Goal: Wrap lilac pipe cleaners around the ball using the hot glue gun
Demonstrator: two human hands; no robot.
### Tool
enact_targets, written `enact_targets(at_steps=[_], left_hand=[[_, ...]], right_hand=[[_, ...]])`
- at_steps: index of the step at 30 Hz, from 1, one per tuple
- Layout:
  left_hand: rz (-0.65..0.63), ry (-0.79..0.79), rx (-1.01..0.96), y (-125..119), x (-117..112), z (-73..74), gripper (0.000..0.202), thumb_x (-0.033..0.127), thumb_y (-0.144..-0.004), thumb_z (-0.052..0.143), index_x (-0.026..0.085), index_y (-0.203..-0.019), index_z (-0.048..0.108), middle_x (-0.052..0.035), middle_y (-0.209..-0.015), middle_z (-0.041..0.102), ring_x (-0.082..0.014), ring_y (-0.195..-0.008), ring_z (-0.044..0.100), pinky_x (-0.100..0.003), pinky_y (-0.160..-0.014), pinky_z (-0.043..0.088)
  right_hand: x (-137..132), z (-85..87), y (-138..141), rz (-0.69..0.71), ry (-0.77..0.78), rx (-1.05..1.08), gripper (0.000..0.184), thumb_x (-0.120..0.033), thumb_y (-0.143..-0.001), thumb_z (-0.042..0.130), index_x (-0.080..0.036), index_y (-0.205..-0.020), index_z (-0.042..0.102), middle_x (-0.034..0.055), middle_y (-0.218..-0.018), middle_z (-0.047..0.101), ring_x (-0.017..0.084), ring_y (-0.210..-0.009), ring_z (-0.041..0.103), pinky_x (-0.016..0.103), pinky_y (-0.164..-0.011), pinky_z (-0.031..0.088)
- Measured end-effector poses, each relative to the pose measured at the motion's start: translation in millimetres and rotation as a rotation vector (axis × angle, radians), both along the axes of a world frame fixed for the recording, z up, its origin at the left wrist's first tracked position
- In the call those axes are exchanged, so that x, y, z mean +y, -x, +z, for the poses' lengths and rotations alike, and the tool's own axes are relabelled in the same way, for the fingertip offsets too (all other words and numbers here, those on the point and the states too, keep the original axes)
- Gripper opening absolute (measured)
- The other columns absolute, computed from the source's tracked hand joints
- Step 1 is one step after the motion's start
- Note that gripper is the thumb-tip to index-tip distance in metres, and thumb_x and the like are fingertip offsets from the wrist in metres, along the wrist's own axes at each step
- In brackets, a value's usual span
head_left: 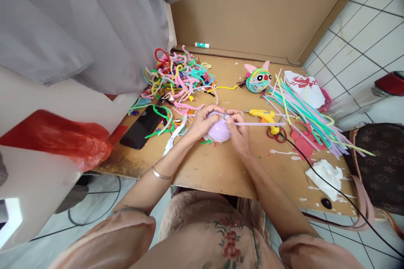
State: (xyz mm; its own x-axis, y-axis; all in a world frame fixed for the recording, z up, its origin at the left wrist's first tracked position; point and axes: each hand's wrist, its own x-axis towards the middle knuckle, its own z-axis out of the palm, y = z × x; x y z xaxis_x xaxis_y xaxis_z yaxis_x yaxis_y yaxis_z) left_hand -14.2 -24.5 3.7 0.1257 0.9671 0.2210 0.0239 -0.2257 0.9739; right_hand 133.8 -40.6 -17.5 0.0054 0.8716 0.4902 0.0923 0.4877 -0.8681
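Just left of a yellow hot-glue gun [263, 114] on a cardboard worktop [221, 168], a person's left hand [202, 122] cups a lilac pipe-cleaner ball [218, 131], fingers curled over its top. The right hand [239, 132], the nearer to the gun, pinches a lilac pipe cleaner [261, 124] against the ball's upper right side; the stem lies level, its free end pointing right across the gun's handle

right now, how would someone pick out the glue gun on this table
On the brown table, look just right of the right hand. The glue gun lies there beside the straight pipe cleaners: the only solid yellow tool, with a black cord.
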Motion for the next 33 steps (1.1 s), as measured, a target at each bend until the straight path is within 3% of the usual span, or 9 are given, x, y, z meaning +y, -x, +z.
enact_targets(at_steps=[12,21,33], left_hand=[[-0.009,0.008,-0.016,-0.7,-2.9,1.7,0.023,0.027,-0.068,0.059,0.016,-0.085,0.069,-0.0055,-0.102,0.074,-0.0194,-0.096,0.064,-0.03,-0.088,0.047],[0.006,-0.023,0.017,0.2,-4.8,1.1,0.023,0.026,-0.07,0.057,0.017,-0.087,0.069,-0.005,-0.104,0.074,-0.0191,-0.097,0.065,-0.03,-0.088,0.05],[0.01,-0.062,0.037,-1.1,-6.8,1.8,0.022,0.025,-0.07,0.055,0.017,-0.086,0.068,-0.0047,-0.1,0.072,-0.0189,-0.098,0.064,-0.03,-0.091,0.047]], right_hand=[[-2.1,0.2,3.1,-0.02,0.005,-0.001,0.022,-0.035,-0.088,0.056,-0.023,-0.073,0.046,0.004,-0.1,0.054,0.018,-0.095,0.053,0.032,-0.081,0.045],[-3.8,3.1,5.3,-0.039,0.001,-0.021,0.02,-0.028,-0.086,0.056,-0.023,-0.071,0.044,0.0043,-0.101,0.054,0.018,-0.095,0.054,0.035,-0.086,0.045],[-6.0,2.2,4.6,-0.037,-0.114,-0.11,0.018,-0.029,-0.092,0.049,-0.024,-0.076,0.043,0.0039,-0.095,0.053,0.019,-0.096,0.054,0.036,-0.088,0.044]])
